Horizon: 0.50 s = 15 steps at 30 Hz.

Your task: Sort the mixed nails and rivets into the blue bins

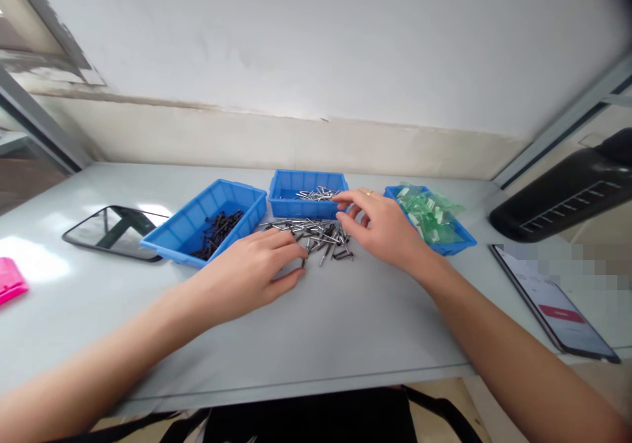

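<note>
On the gray counter (345, 324), in the middle, a messy pile of silver and black pins (326, 235), part of it hidden by the left hand (249, 268). Fingers bent there, thumb and first finger a little apart, with a dark bit by the tips; too blurry to tell if held or just behind. Over the right side of the pile, the right hand (385, 229), fingers curled, thumb and first finger a bit apart; hard to tell if holding a pin. Behind the pile, the middle blue box (301, 207) with silver pins inside, its right corner hidden by the right hand. To the left, a blue box with black pins (220, 232), too tangled to count. To the right, a blue box full of green bags (427, 216), partly behind the right hand. Far right, a black bottle (567, 189), cut off at the edge, and a phone (553, 305) with words too small to read. Far left, a pink thing (10, 280), mostly cut off.
</note>
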Each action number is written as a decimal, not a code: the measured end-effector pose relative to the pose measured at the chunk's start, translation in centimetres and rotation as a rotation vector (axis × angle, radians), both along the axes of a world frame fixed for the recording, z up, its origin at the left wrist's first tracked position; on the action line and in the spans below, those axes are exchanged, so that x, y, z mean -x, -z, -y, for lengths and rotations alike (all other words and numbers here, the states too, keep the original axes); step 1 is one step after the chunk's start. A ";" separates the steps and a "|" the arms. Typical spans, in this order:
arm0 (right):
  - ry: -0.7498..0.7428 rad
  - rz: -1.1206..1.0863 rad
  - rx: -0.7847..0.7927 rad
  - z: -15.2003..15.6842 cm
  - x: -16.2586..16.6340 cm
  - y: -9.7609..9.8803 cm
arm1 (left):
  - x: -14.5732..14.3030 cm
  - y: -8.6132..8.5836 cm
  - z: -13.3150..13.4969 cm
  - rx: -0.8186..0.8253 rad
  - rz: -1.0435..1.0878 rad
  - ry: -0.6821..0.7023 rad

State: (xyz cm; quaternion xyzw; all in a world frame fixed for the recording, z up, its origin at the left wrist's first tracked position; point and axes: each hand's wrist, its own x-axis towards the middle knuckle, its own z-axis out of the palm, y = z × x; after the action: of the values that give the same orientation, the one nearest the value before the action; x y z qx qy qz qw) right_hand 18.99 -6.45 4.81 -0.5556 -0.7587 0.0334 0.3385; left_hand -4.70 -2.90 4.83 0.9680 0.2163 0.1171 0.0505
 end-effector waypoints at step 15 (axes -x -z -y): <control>0.075 0.106 0.022 -0.4 -0.3 1.0 | 0.0 0.7 -0.2 0.016 -0.117 0.099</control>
State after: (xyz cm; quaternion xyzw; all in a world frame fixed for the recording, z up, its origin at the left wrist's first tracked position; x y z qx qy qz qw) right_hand 19.32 -6.02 3.83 -0.5884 -0.7537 -0.0003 0.2928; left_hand -4.69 -2.74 4.14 0.9822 0.1720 0.0560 0.0513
